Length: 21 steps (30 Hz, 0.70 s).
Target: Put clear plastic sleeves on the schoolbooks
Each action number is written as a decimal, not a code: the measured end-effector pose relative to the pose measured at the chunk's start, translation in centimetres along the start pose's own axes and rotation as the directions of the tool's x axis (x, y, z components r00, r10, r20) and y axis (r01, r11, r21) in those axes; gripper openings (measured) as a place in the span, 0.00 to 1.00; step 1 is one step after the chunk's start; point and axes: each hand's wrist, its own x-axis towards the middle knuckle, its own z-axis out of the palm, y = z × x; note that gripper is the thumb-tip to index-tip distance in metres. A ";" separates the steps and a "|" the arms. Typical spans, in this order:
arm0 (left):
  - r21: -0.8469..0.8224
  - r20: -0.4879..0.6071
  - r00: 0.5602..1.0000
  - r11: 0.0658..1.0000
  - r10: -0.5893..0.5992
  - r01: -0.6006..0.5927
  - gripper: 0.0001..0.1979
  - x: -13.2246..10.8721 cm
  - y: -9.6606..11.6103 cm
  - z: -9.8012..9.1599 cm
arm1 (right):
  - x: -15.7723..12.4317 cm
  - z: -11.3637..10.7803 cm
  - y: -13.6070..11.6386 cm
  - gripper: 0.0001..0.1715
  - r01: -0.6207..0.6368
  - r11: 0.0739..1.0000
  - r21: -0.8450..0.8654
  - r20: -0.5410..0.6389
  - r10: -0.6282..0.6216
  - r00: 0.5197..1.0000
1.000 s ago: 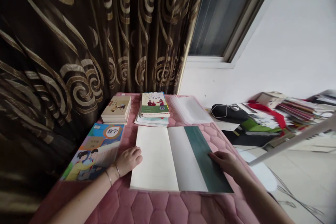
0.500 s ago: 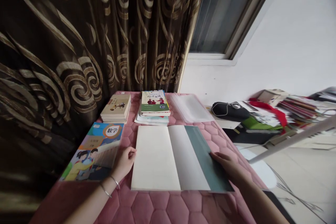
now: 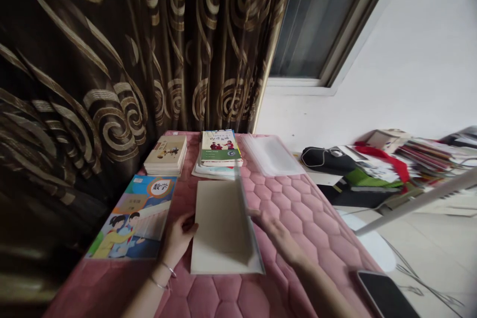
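On the quilted mat (image 3: 298,218), a folded book cover (image 3: 219,228) lies near the front, with a textbook (image 3: 130,218) to its left. Behind the cover sit two book stacks (image 3: 219,151), and a plastic sleeve (image 3: 272,155) lies beside them on the right. A curtain (image 3: 93,69) hangs left of the mat; a phone (image 3: 385,295) lies right of it.

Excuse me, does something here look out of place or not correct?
Yes. The black phone lies at the very edge of the pink quilted pad, so it looks at risk of sliding off. Farther right, papers, coloured books and a red cloth form an untidy heap.
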 end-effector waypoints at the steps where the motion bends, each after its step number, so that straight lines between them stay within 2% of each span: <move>1: 0.019 -0.013 1.000 1.000 0.011 -0.011 0.19 0.1 -0.1 -0.1 | 0.1 1.0 -0.7 0.40 0.070 0.997 0.028 0.052 -0.072 0.996; 4: 0.105 -0.101 0.995 0.994 -0.004 0.014 0.20 0.3 -0.3 -0.4 | 0.2 3.9 -2.2 0.37 0.241 0.970 -0.026 0.193 -0.231 0.954; 8: 0.141 -0.131 0.989 0.986 -0.070 0.088 0.25 0.1 -0.1 -0.5 | -0.1 6.3 -2.7 0.34 0.302 0.917 -0.259 0.246 -0.239 0.939; 15: 0.124 -0.099 0.993 0.989 -0.063 0.075 0.23 -0.1 2.7 0.1 | 0.1 6.7 -3.4 0.34 0.313 0.879 -0.359 0.250 -0.232 0.940; 18: 0.047 -0.043 0.996 0.996 -0.080 0.082 0.20 1.4 3.9 0.4 | 0.3 7.0 -3.8 0.34 0.331 0.867 -0.371 0.255 -0.248 0.935; 21: -0.092 -0.005 0.984 0.980 -0.180 0.179 0.16 3.4 4.4 1.2 | 0.2 7.6 -3.9 0.34 0.357 0.855 -0.376 0.247 -0.279 0.928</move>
